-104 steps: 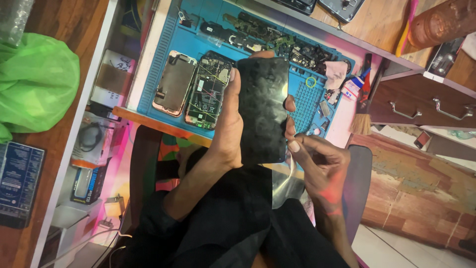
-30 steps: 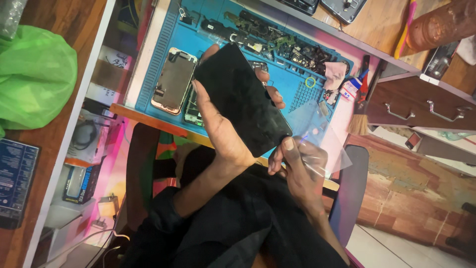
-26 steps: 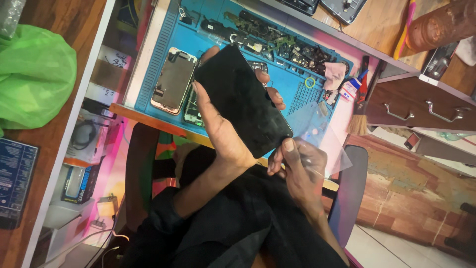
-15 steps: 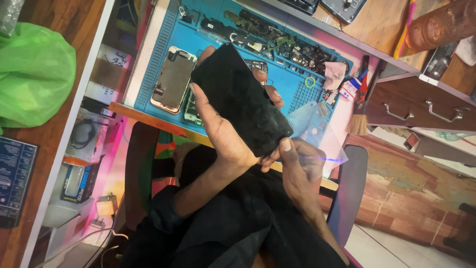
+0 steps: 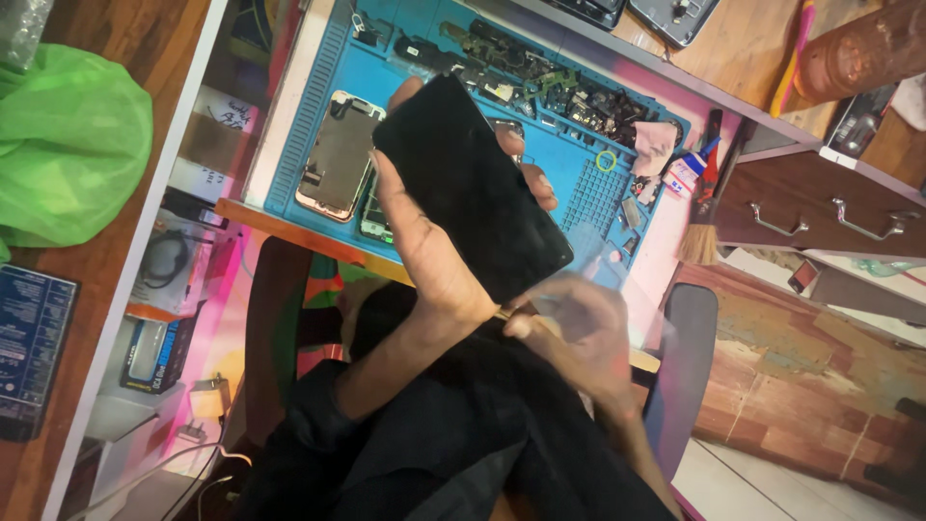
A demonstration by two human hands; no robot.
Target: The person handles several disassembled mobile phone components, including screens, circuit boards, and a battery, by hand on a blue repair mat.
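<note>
Head view: left hand [image 5: 434, 256] holds black phone screen [image 5: 471, 185] diagonally.

— How was the left hand [image 5: 434, 256] found?

— It was raised, forearm angled up from lower left, thumb laid along one edge and fingertips [image 5: 535, 183] curled over the opposite edge of what was held.

— And the right hand [image 5: 579, 333]?

— It was seen lower, just beside the left wrist, blurred; fingers were loosely bent, and the grip could not be determined.
</note>
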